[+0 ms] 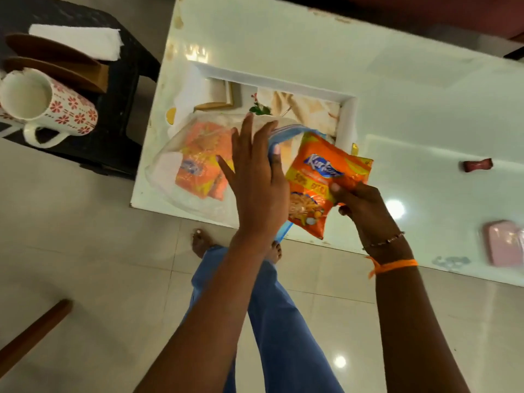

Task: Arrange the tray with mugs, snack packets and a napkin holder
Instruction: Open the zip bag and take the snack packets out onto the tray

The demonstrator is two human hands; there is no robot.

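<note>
R hand pinches 1 orange snack packet at its edge, lifted over the white table. L hand is flat, fingers spread, thumb hooked on the clear bag w/ more orange packets inside. A flower mug lies on the black stool, left of the table.
</note>
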